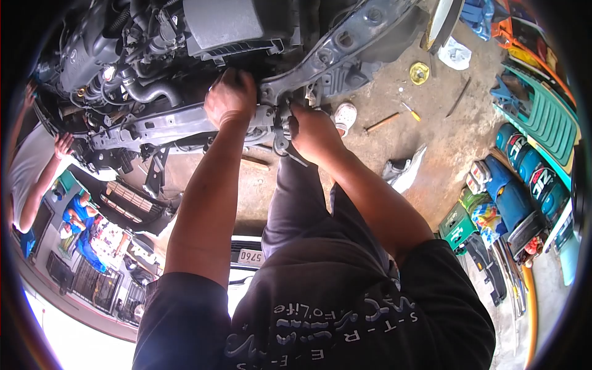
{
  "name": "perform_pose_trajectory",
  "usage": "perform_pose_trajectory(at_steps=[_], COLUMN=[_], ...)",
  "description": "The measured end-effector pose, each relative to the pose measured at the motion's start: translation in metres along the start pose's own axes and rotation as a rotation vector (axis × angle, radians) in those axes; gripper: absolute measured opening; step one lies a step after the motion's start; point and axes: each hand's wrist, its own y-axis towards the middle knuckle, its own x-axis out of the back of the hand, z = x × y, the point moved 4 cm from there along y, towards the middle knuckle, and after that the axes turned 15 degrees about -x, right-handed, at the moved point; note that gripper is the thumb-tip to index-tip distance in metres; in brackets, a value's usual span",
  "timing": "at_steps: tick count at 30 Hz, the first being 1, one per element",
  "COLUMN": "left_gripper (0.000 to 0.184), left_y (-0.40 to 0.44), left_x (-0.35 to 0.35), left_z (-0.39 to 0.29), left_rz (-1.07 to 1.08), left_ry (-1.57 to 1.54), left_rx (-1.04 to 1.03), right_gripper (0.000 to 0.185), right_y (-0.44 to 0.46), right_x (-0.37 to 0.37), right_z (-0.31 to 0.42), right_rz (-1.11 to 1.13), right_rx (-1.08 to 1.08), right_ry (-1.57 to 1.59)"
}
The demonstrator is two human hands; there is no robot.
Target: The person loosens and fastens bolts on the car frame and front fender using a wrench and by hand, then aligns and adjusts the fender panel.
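Observation:
My left hand point(230, 98) is closed at the top edge of the grey metal crossbar point(172, 126), just below the black plastic box point(231, 24) of the engine bay. Its fingertips are hidden behind the bar and the hand. To the right, my right hand point(313, 131) has its fingers curled at the joint where the crossbar meets the angled metal rail point(324, 58). A small bracket point(281, 140) hangs beside it. What either hand grips, if anything, is too hidden to name.
At the left, a co-worker's hand point(63, 145) is near the crossbar's end. On the floor lie a screwdriver point(411, 112), a wooden-looking stick point(382, 122) and a yellow round item point(419, 73). Blue containers point(533, 166) and a green crate point(457, 227) stand at the right.

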Motion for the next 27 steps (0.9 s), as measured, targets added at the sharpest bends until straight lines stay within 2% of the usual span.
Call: perform_pose_trajectory(at_steps=[5, 7, 12, 16, 20, 22, 23, 24, 26, 27], left_gripper=[0.036, 0.036, 0.043, 0.043, 0.038, 0.036, 0.036, 0.036, 0.037, 0.037], left_y=[0.000, 0.001, 0.002, 0.001, 0.002, 0.002, 0.001, 0.001, 0.001, 0.002], left_x=[-0.003, -0.001, -0.003, -0.002, -0.003, -0.003, -0.003, -0.003, -0.002, -0.001], left_z=[0.001, 0.001, 0.004, 0.004, 0.003, 0.002, 0.002, 0.003, 0.002, 0.000], left_rz=[-0.027, -0.043, 0.070, 0.041, 0.032, 0.008, 0.007, 0.005, 0.011, 0.019], left_ry=[0.013, 0.010, 0.001, -0.013, -0.001, 0.001, 0.010, 0.019, 0.010, 0.003], left_rx=[-0.010, -0.019, 0.021, 0.027, 0.015, 0.010, 0.012, 0.011, 0.005, 0.003], right_gripper=[0.038, 0.033, 0.029, 0.026, 0.024, 0.021, 0.020, 0.019, 0.020, 0.022], right_y=[0.004, 0.002, 0.004, 0.003, 0.011, 0.024, 0.035, 0.037, 0.042, 0.039], right_x=[-0.003, 0.001, -0.002, 0.001, 0.001, 0.005, 0.005, 0.015, 0.026, 0.029], right_z=[0.001, 0.001, 0.002, 0.006, 0.009, 0.009, 0.005, 0.007, 0.006, 0.006], right_rz=[0.020, 0.074, 0.089, 0.135, 0.097, 0.239, 0.205, 0.527, 0.734, 0.717], right_rx=[-0.022, -0.100, -0.047, -0.102, -0.048, -0.142, -0.190, -0.583, -0.737, -0.777], right_ry=[0.009, 0.078, 0.123, 0.129, 0.107, 0.125, 0.223, 0.783, 1.264, 1.275])
